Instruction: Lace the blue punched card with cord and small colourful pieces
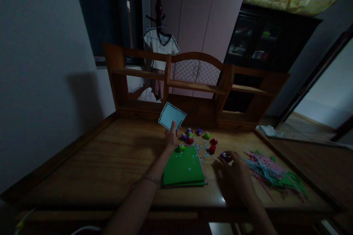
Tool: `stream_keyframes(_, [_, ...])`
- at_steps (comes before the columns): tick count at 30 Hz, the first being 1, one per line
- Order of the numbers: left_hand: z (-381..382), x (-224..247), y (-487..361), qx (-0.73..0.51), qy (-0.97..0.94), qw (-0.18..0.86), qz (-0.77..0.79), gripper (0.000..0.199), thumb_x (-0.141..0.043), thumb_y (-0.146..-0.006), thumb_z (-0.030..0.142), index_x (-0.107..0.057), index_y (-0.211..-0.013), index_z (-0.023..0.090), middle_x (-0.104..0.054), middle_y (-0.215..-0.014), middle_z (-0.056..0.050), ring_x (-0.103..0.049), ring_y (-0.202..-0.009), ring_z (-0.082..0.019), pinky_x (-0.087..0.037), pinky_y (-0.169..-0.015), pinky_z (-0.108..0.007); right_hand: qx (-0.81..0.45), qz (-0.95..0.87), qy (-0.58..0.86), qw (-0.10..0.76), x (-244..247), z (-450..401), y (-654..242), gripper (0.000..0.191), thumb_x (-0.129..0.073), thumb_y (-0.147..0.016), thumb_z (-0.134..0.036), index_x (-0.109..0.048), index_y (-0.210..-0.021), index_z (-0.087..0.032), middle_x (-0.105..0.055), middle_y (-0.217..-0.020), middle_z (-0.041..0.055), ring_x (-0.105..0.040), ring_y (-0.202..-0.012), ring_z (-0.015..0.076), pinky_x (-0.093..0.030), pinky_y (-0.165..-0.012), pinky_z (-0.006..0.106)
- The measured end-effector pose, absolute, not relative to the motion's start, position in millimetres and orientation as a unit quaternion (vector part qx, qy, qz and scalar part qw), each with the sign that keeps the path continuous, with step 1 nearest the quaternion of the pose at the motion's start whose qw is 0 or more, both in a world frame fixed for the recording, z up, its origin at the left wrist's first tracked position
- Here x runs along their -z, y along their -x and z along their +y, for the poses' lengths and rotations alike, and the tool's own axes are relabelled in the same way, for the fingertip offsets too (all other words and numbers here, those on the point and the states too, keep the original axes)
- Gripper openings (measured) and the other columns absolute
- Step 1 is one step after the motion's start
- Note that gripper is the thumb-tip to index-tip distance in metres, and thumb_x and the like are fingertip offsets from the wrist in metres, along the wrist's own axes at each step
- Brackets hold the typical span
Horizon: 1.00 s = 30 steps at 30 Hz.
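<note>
My left hand [171,138] grips a light blue sheet of paper [171,114] by its lower edge, the thumb on top. Small dark holes run along the sheet's edges. In my right hand [237,170], between thumb and fingers, is a small purple craft punch [224,155] with a round, eye-like top. Below the left hand lies a stack of green paper [184,169], with a green punch [180,147] on its far edge. Several red, green and purple punches, among them a red punch [212,149], stand beyond the stack, with tiny blue paper bits [202,147] strewn among them.
A heap of pink, blue and green paper strips [275,172] lies at the right of the wooden desk [110,158]. Along the back stands a wooden shelf unit [197,87]. A wall [55,80] borders the desk's left side.
</note>
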<state>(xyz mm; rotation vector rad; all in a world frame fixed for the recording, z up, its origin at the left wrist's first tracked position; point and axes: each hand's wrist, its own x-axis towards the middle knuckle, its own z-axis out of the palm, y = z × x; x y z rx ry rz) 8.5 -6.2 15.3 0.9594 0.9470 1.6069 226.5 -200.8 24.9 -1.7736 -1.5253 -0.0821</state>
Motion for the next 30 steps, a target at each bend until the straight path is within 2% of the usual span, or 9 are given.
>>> stream_keyframes(5, [-4.7,-12.9,-9.4,-0.664,-0.403,0.5,0.383,0.061,-0.053,-0.07,0.071,-0.063,-0.073,0.011,-0.052,-0.054,0.0,-0.045,-0.046,-0.008,-0.035,-0.046,-0.02,-0.059,-0.589,0.68,0.432,-22.4,-201.2,-221.5,0.026,-0.055,-0.082,-0.048,-0.061,-0.096,-0.027,-0.069,-0.083,0.0053,-0.066,-0.071,0.0242,-0.049,-0.06,0.033])
stream_keyframes(8, [-4.7,-12.2,-10.9,-0.666,-0.404,0.497,0.383,0.06,-0.052,-0.071,0.071,-0.063,-0.072,0.011,-0.052,-0.054,0.0,-0.044,-0.045,-0.008,-0.034,-0.044,-0.02,-0.091,-0.564,0.665,0.481,-23.5,-191.1,-229.8,0.031,-0.062,-0.075,-0.051,-0.063,-0.09,-0.025,-0.069,-0.082,0.0063,-0.066,-0.068,0.0242,-0.049,-0.057,0.032])
stream_keyframes(11, [-6.0,-12.4,-11.9,-0.661,-0.408,0.502,0.379,0.06,-0.051,-0.072,0.07,-0.063,-0.071,0.011,-0.052,-0.053,0.0,-0.044,-0.044,-0.008,-0.036,-0.045,-0.02,-0.154,-0.519,0.649,0.535,-38.5,-165.5,-245.7,0.044,-0.07,-0.065,-0.054,-0.065,-0.092,-0.019,-0.069,-0.079,0.0078,-0.062,-0.056,0.0208,-0.048,-0.052,0.032])
stream_keyframes(15, [-8.4,-13.6,-11.5,-0.655,-0.432,0.498,0.369,0.057,-0.052,-0.074,0.067,-0.064,-0.071,0.012,-0.054,-0.055,-0.001,-0.046,-0.046,-0.009,-0.038,-0.047,-0.021,-0.207,-0.513,0.59,0.588,-73.2,-120.9,-248.4,0.055,-0.074,-0.062,-0.052,-0.067,-0.102,-0.016,-0.067,-0.084,0.0072,-0.057,-0.059,0.0154,-0.047,-0.056,0.029])
stream_keyframes(18, [-10.5,-14.9,-10.7,-0.657,-0.438,0.487,0.374,0.053,-0.052,-0.076,0.063,-0.066,-0.074,0.012,-0.06,-0.059,-0.003,-0.05,-0.048,-0.01,-0.042,-0.051,-0.023,-0.266,-0.532,0.533,0.603,-83.4,-88.4,-229.5,0.056,-0.074,-0.062,-0.051,-0.066,-0.106,-0.018,-0.066,-0.082,0.0042,-0.054,-0.057,0.0122,-0.044,-0.053,0.026])
stream_keyframes(22, [-13.3,-15.7,-10.9,-0.639,-0.468,0.483,0.373,0.047,-0.056,-0.077,0.058,-0.068,-0.082,0.012,-0.068,-0.071,-0.007,-0.059,-0.059,-0.015,-0.047,-0.059,-0.027,-0.35,-0.508,0.504,0.604,-63.8,-59.2,-200.2,0.055,-0.076,-0.061,-0.048,-0.065,-0.108,-0.023,-0.066,-0.087,0.0027,-0.059,-0.064,0.0142,-0.045,-0.052,0.025])
stream_keyframes(26, [-13.9,-14.4,-12.7,-0.632,-0.508,0.449,0.377,0.04,-0.06,-0.077,0.05,-0.07,-0.089,0.013,-0.071,-0.089,-0.009,-0.065,-0.081,-0.02,-0.049,-0.074,-0.03,-0.417,-0.475,0.438,0.639,-42.8,-51.1,-189.3,0.051,-0.076,-0.061,-0.047,-0.065,-0.105,-0.023,-0.066,-0.09,0.0032,-0.063,-0.075,0.0162,-0.05,-0.065,0.028])
stream_keyframes(30, [-10.7,-10.7,-15.4,-0.602,-0.55,0.429,0.389,0.038,-0.061,-0.076,0.049,-0.07,-0.082,0.013,-0.072,-0.084,-0.009,-0.065,-0.075,-0.021,-0.05,-0.07,-0.03,-0.448,-0.443,0.405,0.662,-40.8,-51.4,-194.6,0.049,-0.075,-0.063,-0.048,-0.063,-0.103,-0.022,-0.066,-0.098,0.0057,-0.064,-0.082,0.0189,-0.052,-0.071,0.03])
